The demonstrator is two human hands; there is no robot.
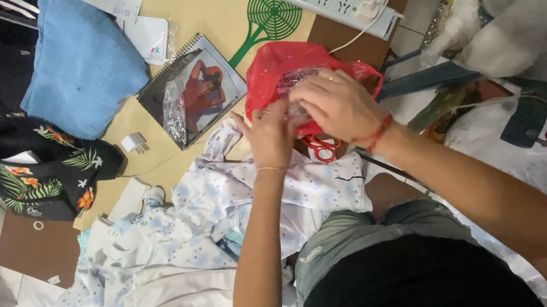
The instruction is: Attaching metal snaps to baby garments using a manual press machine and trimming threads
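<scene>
Hands meet at the red bag [276, 67], twelve o'clock from the person: left hand [270, 136] and right hand [334, 106] pinch a clear wrapper [293, 86] inside. The thin plastic might tear or slip onto the white clothes [224, 210].

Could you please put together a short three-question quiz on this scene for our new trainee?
1. True or false: both hands are at the red plastic bag.
2. Which lies nearest the green fly swatter? A) the spiral notebook B) the blue cloth C) the black floral bag
3. What does the right hand wear at its wrist?

Key
1. True: the left hand and the right hand both meet at the bag, over a clear crinkled wrapper.
2. A, the spiral notebook.
3. A red string bracelet.
</scene>
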